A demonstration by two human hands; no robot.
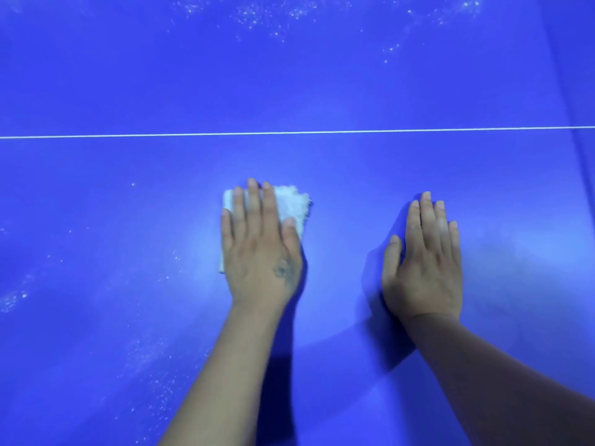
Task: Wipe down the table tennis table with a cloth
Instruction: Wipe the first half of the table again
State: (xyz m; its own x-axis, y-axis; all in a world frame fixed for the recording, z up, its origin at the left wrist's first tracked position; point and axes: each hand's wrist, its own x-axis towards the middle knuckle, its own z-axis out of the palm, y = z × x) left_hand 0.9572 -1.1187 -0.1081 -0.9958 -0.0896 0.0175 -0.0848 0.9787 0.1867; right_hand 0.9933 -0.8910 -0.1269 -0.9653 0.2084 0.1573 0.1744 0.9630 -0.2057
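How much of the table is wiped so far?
Done: the patch around the hands looks free of specks. In hand: the left hand presses the cloth flat; the right hand rests on the table. Left: white specks beyond the line and at the near left.

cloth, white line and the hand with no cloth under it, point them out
cloth (291, 204), head view, on the fluffy part showing beyond the fingers
white line (322, 132), head view, on the stripe partway along its length
right hand (425, 262), head view, on the back of the hand lying flat on the table
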